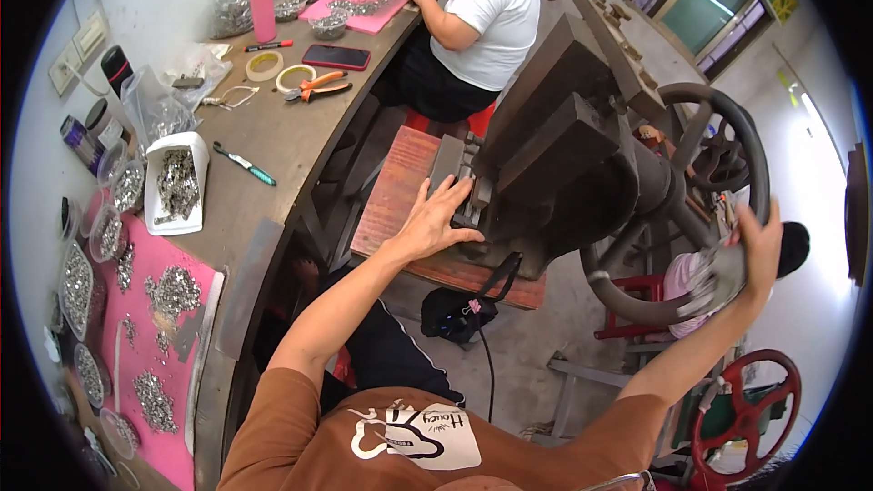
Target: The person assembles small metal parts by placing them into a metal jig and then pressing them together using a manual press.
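Note:
My left hand (432,223) lies with its fingers spread on the metal die block (468,205) at the foot of a dark hand-operated press (568,164). Whether a small part sits under the fingertips is hidden. The press stands on a worn reddish wooden board (396,191). Over on the right, my right hand (762,250) is at the rim of the press's large dark handwheel (687,118), gripping it from its outer side. A pale wrapping (718,282) covers the rim beside that hand and looks blurred.
Along the left runs a workbench (273,136) with pink mats, tubs of small metal parts, a white tray (202,209), pliers (318,86), tape rolls and a phone (336,56). A co-worker (491,27) sits beyond the press. A red handwheel (747,409) stands at lower right.

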Tool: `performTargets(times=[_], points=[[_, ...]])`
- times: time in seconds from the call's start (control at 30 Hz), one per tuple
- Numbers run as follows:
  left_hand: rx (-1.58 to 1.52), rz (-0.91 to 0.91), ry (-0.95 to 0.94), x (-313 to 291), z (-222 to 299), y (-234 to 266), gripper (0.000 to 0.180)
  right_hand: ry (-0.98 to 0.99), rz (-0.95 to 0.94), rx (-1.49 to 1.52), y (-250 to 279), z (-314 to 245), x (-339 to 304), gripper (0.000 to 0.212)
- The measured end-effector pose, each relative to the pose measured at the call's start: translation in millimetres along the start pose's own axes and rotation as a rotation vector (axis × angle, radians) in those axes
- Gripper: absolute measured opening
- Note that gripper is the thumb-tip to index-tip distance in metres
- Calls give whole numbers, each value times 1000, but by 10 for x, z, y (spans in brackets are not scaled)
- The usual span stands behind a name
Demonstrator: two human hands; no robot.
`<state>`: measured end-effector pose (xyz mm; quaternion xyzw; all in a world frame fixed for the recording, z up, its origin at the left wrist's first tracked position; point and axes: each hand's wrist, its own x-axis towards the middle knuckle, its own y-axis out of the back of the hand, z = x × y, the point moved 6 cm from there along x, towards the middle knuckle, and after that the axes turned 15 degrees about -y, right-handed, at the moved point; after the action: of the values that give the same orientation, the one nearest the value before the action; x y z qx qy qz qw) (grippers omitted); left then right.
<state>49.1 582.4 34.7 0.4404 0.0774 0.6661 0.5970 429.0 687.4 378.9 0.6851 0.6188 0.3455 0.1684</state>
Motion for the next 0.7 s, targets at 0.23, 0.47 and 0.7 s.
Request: performTargets(times=[0.23, 0.47, 0.7], points=[[-3, 16, 16, -32, -42, 77, 105, 117, 255, 206, -160, 214, -454, 45], [64, -10, -17, -40, -8, 192, 94, 57, 392, 125, -284, 610, -816, 57], [-838, 265, 7, 690, -771, 161, 66, 345, 517, 29, 22, -261, -129, 66]])
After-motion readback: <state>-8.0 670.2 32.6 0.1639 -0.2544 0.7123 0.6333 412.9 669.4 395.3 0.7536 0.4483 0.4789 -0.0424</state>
